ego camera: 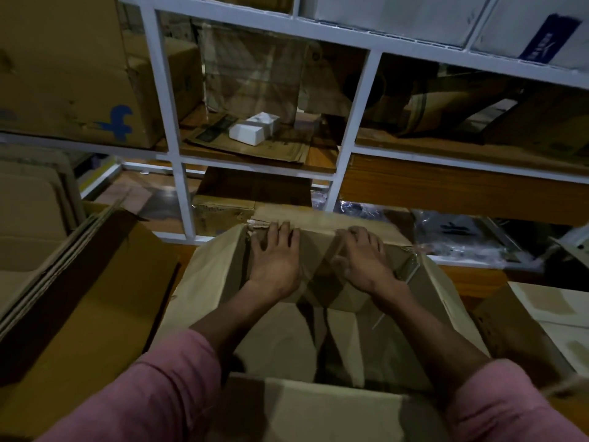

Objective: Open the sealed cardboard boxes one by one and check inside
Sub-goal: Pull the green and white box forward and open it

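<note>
Left hand [276, 260] flat, palm down, on the far flap [322, 228] of the open cardboard box [204, 282], fingers spread and curled over the flap's far edge. Right hand [363, 260] beside it on the same flap, likewise palm down, fingertips hooked over the edge. Both pressing or gripping the flap; true clamp or mere resting, cannot tell. 2 pink sleeves [165, 384] rolled above the forearms, reaching in from the near edge.

Box directly in front, centre of the scene, all flaps spread: left flap angled outward, right flap [446, 301] tilted outward, near flap [318, 409] low at the bottom. Interior dim, creased brown floor panels visible, contents not discernible. Torn paper fibres at the flap's far left corner.

To the left, a stack of flattened cardboard sheets [73, 282] leaning near the box. To the right, another pale carton [551, 317] just beside the right flap.

Farther off, a white metal rack [178, 148] with wooden shelves. On the middle shelf, a small white object [251, 130] atop flat brown packets. On the left shelf, a large brown carton with a blue letter mark [79, 74]. On the far right lower level, crumpled clear plastic bags [462, 237]. On the top right shelf, a white box with a blue label [548, 39].
</note>
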The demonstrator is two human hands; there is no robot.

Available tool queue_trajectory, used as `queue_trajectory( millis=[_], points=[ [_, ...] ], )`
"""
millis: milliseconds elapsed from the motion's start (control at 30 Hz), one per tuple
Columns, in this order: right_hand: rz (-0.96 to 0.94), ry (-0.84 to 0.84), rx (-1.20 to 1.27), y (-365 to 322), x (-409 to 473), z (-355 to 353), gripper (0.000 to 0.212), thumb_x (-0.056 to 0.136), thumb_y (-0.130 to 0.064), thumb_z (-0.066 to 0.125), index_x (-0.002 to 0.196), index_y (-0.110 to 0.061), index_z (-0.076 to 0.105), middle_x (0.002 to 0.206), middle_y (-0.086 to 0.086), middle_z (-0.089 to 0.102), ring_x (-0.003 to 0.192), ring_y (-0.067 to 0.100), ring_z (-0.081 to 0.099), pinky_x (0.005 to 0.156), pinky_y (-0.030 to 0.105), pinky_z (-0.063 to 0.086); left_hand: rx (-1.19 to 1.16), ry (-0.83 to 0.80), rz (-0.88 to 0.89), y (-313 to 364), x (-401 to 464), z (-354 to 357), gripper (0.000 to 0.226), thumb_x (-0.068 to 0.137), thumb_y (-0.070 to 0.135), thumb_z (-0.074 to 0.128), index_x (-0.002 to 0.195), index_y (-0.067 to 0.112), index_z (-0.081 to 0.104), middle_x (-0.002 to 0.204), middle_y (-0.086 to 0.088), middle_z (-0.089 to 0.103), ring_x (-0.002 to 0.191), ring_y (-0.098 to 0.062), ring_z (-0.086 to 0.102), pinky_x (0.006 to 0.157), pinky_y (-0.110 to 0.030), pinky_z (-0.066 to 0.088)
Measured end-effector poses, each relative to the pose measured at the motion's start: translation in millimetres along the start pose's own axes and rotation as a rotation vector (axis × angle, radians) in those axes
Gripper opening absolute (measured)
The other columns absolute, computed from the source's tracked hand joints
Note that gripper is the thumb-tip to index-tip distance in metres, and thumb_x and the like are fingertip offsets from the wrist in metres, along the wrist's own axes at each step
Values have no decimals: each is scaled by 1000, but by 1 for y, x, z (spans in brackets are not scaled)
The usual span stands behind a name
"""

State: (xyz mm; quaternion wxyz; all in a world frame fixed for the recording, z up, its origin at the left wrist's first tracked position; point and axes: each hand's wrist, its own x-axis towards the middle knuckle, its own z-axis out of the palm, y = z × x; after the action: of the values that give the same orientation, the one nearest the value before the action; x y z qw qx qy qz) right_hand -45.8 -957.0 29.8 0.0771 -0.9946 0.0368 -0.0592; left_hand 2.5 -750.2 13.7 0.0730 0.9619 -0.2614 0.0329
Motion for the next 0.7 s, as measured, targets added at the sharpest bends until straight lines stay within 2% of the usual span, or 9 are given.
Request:
queue_trajectory(
  millis=[100,167,300,367,433,533,600,700],
  points=[
    [-36,23,148,2,-31,-6,51,96,-34,63,141,-14,51,147,15,42,136,35,40,115,49,36,-58,7,-7,10,-28,-11,72,98,41,52,156,15,21,164,-14,20,152,-37,15,118,-68,20],
    [-74,23,204,5,-55,-10,42,96,-33,61,131,-11,60,130,17,57,122,35,54,105,40,44,-109,9,-25,20,-48,-19,60,98,42,52,150,17,34,155,-11,37,142,-33,33,114,-60,29],
    [-131,-51,241,9,-114,-22,23,99,-29,61,112,-13,72,105,8,75,101,27,69,82,33,49,-160,12,18,33,-88,-27,43,101,41,49,137,18,54,138,-7,54,125,-27,50,104,-50,44],
    [-145,-77,260,8,-144,-29,25,102,-32,58,103,-13,72,95,6,75,92,25,69,76,35,48,-181,28,32,37,-109,-30,37,101,40,49,128,17,61,126,-8,63,113,-28,59,95,-47,50],
    [-159,-76,288,7,-172,-36,37,103,-43,51,96,-13,70,87,5,72,82,22,66,74,40,49,-184,62,52,43,-133,-33,33,101,40,48,115,16,65,114,-8,69,102,-31,64,85,-45,53],
    [-181,-124,311,6,-209,-40,54,95,-65,44,105,-19,71,99,-2,74,88,13,67,78,38,53,-192,89,132,48,-171,-33,38,102,49,42,104,20,66,103,-3,70,94,-27,65,78,-43,51],
    [-211,-193,308,7,-228,-40,49,92,-65,56,118,-26,69,109,-7,73,95,8,66,82,34,55,-179,13,206,47,-194,-31,44,100,58,39,109,25,66,105,2,69,94,-19,63,81,-41,50],
    [-222,-192,233,8,-242,-37,43,90,-59,65,124,-33,66,114,-8,72,101,12,65,85,41,55,12,-43,277,41,-213,-25,41,96,63,45,116,29,58,112,7,68,103,-17,62,92,-42,44]
  ],
)
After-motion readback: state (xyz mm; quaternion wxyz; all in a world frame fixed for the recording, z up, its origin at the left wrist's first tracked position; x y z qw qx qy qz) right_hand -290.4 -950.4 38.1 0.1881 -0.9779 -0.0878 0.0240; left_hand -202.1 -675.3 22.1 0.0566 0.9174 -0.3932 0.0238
